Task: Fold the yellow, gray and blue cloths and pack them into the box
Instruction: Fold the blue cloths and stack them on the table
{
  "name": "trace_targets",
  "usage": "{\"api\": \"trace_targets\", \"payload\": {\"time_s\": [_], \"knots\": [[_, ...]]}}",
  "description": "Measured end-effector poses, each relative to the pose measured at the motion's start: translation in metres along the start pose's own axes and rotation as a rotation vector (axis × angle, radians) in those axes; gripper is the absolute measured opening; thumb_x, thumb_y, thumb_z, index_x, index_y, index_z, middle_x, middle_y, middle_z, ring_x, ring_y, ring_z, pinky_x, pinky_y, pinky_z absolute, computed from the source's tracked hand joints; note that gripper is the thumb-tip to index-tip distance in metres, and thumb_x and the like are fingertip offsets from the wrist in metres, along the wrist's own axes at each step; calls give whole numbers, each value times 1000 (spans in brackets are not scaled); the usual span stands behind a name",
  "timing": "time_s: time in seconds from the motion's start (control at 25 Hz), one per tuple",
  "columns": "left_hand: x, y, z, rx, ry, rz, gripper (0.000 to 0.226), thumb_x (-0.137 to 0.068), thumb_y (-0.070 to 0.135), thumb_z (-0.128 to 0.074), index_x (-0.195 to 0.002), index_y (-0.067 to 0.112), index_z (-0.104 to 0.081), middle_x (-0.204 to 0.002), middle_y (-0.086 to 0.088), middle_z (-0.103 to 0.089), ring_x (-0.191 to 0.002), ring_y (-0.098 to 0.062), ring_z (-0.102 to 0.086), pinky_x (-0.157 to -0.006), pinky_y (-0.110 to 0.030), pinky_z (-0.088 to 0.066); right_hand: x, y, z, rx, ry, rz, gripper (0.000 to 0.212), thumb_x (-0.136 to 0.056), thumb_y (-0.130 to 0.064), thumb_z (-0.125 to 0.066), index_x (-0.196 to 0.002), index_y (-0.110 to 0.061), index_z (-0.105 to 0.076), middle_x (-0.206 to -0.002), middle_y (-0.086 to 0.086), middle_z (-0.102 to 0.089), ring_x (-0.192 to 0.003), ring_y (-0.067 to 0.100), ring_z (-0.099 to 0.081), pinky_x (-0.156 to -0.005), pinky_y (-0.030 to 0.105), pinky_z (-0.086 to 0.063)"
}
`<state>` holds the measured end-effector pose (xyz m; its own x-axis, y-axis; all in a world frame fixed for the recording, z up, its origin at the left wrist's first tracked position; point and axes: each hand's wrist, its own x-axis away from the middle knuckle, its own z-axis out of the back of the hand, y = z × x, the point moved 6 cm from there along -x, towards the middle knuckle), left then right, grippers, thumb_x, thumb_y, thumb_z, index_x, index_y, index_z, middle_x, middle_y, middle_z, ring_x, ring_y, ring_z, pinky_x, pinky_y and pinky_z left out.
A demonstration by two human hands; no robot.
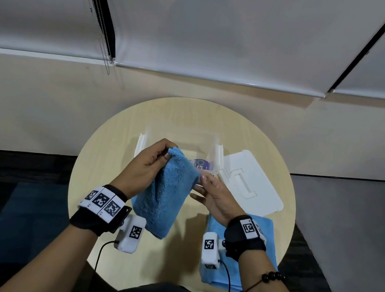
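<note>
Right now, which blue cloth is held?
The fluffy blue cloth, pinched at its top by the left hand; the smooth blue cloth lies flat on the table.

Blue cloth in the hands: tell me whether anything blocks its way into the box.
Nothing visible does. The box stands open right behind the cloth, whose top corner the left hand pinches; the lid lies off to the box's right.

A fluffy blue cloth [165, 192] hangs folded above the desk [114, 147], before the clear box [182, 141]. The box stands open, its white lid [252, 182] flat beside it. A paler cloth [217, 279] lies folded at the desk's near right edge.
</note>
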<state>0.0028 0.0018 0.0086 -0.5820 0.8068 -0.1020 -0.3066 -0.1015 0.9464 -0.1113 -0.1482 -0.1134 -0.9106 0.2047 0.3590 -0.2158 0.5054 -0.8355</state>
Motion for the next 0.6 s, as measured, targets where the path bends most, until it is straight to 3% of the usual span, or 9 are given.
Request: {"api": "trace_targets", "payload": {"time_s": [0.16,0.28,0.4,0.52,0.6], "knots": [[3,8,-12,8,-41,-18,20,-108,29,-43,-109,18,-59,-101,0,-65,-97,-21,-62,-85,-28,-49,1,18,-5,73,-33,-47,32,-93,-32,-63,-121,-17,-67,-109,0,-73,-107,21,-64,-105,45,-48],[0,1,5,-22,176,18,16,-108,22,-43,-107,21,-59,-102,3,-67,-99,-18,-63,-88,-32,-49,5,11,1,-58,3,60,37,-97,-23,-60,-132,-14,-60,-123,5,-70,-112,20,-66,-93,35,-55],[2,-17,19,-126,423,100,14,-106,17,-43,-109,18,-57,-100,6,-66,-95,-11,-61,-83,-35,-48,8,-9,12,-200,67,181,34,-101,-14,-55,-135,-12,-52,-133,11,-65,-117,24,-64,-93,37,-56],[0,-28,17,-125,543,174,13,-106,18,-40,-111,24,-51,-98,16,-61,-95,-7,-59,-75,-28,-44,11,-24,12,-137,101,226,26,-100,-13,-58,-125,-14,-50,-122,14,-68,-109,26,-66,-89,37,-55],[0,-34,15,-96,542,263,30,-101,8,-42,-123,29,-46,-114,12,-55,-108,-15,-56,-87,-26,-46,14,-33,10,-57,130,241,24,-95,-16,-64,-118,-14,-56,-111,13,-72,-100,24,-69,-86,37,-55]]}}
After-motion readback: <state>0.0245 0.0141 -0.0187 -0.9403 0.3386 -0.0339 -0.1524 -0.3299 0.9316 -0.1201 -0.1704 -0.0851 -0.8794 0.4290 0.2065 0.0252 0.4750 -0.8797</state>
